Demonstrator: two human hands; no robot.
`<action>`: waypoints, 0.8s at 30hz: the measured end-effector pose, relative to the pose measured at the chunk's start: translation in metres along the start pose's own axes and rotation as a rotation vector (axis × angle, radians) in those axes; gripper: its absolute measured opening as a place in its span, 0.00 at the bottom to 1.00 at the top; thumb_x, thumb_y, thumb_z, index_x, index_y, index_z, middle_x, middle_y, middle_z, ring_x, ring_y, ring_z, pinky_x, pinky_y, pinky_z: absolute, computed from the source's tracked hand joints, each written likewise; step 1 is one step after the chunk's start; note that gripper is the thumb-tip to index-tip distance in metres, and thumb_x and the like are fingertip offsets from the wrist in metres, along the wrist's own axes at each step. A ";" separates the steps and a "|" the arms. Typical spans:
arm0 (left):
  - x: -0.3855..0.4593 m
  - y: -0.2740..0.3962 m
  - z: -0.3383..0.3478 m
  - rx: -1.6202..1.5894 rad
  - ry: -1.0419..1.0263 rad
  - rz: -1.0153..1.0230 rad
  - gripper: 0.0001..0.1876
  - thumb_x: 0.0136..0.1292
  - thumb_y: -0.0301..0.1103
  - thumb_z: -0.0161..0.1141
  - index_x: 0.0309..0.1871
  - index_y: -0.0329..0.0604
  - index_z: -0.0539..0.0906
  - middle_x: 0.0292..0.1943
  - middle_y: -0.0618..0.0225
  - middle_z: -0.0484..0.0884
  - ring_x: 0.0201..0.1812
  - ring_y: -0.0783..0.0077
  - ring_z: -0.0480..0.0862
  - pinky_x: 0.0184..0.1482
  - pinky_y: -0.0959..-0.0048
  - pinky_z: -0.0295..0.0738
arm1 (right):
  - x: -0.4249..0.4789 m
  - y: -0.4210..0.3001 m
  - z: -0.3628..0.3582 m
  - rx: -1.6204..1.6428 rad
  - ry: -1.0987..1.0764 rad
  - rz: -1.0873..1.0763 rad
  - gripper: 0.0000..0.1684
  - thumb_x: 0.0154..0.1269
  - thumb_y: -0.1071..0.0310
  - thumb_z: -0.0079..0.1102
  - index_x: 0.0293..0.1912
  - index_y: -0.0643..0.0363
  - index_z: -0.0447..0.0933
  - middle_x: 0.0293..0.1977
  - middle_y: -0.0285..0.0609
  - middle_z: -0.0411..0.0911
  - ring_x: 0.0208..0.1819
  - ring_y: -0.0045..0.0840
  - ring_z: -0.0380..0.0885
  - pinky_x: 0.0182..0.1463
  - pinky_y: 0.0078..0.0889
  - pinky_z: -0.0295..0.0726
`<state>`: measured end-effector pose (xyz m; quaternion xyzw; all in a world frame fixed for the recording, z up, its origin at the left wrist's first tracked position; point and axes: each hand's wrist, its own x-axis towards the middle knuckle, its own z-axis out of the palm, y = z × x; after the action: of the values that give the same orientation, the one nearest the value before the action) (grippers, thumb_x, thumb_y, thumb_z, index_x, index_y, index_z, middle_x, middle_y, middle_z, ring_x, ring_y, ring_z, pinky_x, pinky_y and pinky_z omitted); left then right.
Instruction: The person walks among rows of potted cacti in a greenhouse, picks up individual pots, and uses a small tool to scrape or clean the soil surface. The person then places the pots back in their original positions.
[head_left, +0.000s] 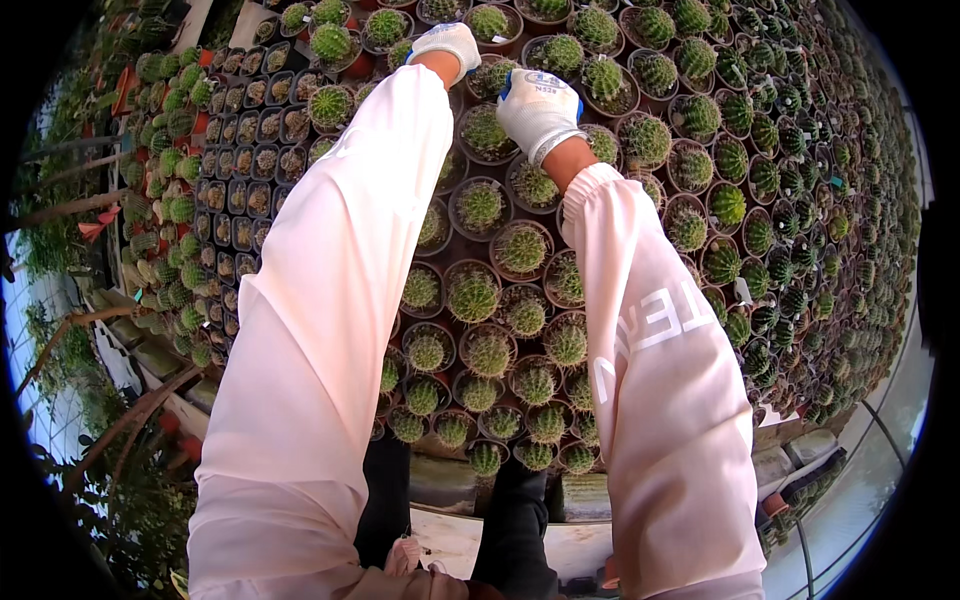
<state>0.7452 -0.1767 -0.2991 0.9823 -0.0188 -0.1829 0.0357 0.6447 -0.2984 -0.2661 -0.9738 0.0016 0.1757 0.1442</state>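
Note:
Both my arms stretch forward over a dense bed of round, spiny cacti in small plastic pots. My left hand (445, 45), in a white knit glove with a blue coating, is curled low among the far pots. Close to it on the right is a potted cactus (490, 24) with a white tag. My right hand (541, 109), gloved the same way, is bent with its knuckles up above the pots. A potted cactus (487, 133) lies just left of it, and another potted cactus (606, 81) is to its right. The fingers of both hands are hidden beneath the gloves' backs.
Small square black pots (244, 157) stand in tight rows at left, beyond my left sleeve. Darker ribbed cacti (795, 187) crowd the right side. A pale stone ledge (442, 484) edges the bed before my legs. Bare branches (142, 405) reach in at lower left.

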 end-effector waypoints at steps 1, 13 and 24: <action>0.000 0.002 0.001 -0.013 -0.011 -0.009 0.17 0.54 0.36 0.58 0.46 0.38 0.82 0.47 0.49 0.80 0.49 0.50 0.80 0.50 0.61 0.75 | 0.000 0.001 0.000 0.000 -0.017 0.001 0.19 0.62 0.53 0.48 0.47 0.50 0.75 0.39 0.43 0.80 0.44 0.36 0.79 0.51 0.38 0.72; 0.000 0.003 0.007 -0.027 0.022 0.005 0.18 0.52 0.36 0.60 0.46 0.38 0.82 0.46 0.47 0.80 0.49 0.51 0.80 0.50 0.62 0.75 | -0.031 0.033 -0.026 0.124 0.138 -0.057 0.16 0.59 0.56 0.53 0.40 0.56 0.77 0.37 0.46 0.80 0.41 0.40 0.79 0.45 0.39 0.77; -0.023 0.008 -0.034 0.028 0.126 0.098 0.17 0.53 0.39 0.57 0.43 0.40 0.82 0.43 0.51 0.82 0.46 0.51 0.82 0.48 0.61 0.76 | -0.154 0.101 0.001 1.732 0.036 0.262 0.20 0.70 0.64 0.46 0.59 0.57 0.66 0.23 0.30 0.70 0.15 0.10 0.60 0.16 0.14 0.61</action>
<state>0.7356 -0.1817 -0.2585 0.9901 -0.0671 -0.1187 0.0321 0.4941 -0.4018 -0.2425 -0.5167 0.2488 0.1124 0.8115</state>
